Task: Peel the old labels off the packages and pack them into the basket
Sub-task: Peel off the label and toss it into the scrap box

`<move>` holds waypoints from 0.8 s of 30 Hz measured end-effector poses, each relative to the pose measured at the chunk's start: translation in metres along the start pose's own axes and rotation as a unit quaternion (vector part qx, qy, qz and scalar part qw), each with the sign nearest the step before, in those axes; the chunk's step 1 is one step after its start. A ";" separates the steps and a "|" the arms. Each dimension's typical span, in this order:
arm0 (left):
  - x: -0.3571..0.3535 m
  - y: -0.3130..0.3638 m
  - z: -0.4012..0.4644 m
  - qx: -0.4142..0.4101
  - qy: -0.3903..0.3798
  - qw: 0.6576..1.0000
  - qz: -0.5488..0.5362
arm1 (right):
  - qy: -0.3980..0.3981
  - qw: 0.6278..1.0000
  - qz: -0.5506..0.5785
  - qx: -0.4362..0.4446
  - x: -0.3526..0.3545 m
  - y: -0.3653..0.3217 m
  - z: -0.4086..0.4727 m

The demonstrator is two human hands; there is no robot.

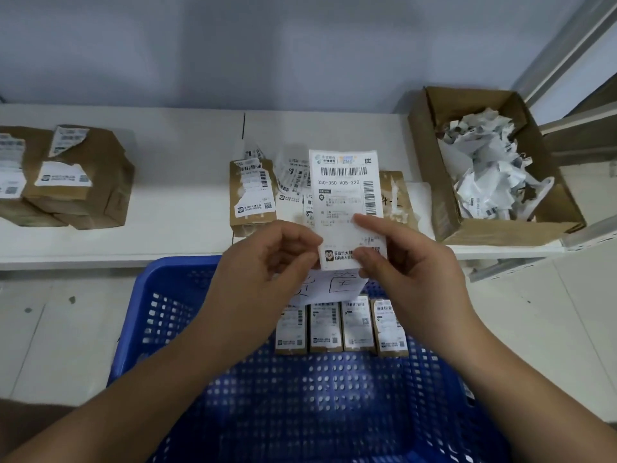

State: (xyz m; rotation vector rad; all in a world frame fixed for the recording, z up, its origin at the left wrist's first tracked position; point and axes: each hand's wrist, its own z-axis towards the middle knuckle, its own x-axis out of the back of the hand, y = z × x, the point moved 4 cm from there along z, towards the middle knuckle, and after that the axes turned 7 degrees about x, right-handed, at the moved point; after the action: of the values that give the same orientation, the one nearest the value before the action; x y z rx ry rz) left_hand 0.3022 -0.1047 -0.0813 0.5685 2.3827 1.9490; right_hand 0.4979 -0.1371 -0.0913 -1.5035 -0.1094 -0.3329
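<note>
Both hands hold one white shipping label (345,195) upright over the far rim of the blue basket (160,315). My left hand (263,262) pinches its lower left edge; my right hand (400,255) pinches its lower right part between thumb and forefinger. Behind the label, on the white shelf (187,202), stands a brown package (252,198) with torn label scraps, and another brown package (395,195) is partly hidden. Several small labelled packages (340,325) stand in a row inside the basket at its far side.
An open cardboard box (444,202) full of crumpled peeled labels sits at the right end of the shelf. A pile of brown packages (73,178) with half-torn labels lies at the left. A handwritten paper sheet (327,285) hangs at the basket's far rim.
</note>
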 end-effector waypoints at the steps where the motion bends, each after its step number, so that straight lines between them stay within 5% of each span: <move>1: 0.000 0.000 0.001 -0.003 -0.001 1.000 -0.002 | 0.000 1.000 -0.001 0.003 -0.001 0.001 0.001; 24: 0.004 -0.006 0.007 -0.001 -0.031 0.999 0.027 | 0.003 1.000 -0.020 0.016 -0.005 0.004 -0.002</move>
State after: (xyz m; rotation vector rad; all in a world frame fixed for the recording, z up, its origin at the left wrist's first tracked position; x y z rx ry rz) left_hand 0.2984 -0.0981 -0.0871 0.6882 2.3524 1.9249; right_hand 0.4939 -0.1380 -0.0962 -1.4699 -0.1397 -0.3647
